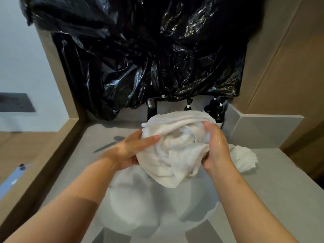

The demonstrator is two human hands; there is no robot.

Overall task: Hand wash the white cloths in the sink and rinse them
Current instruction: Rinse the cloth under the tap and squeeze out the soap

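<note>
Two bare forearms, no sleeves, no rings or watch visible, left hand [130,151] motion-blurred, right hand [216,149] glistening wet below the fingers

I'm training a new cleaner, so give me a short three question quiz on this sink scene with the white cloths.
1. True or false: both hands grip the bundled white cloth above the sink.
2. Where does the second white cloth lie? A) on the counter beside the right hand B) hanging on the tap C) on the floor
3. Fill in: the mirror area behind the tap is covered with black ____.

Key:
1. True: the left hand and right hand hold it from either side.
2. A, on the counter.
3. Plastic sheeting.
</note>
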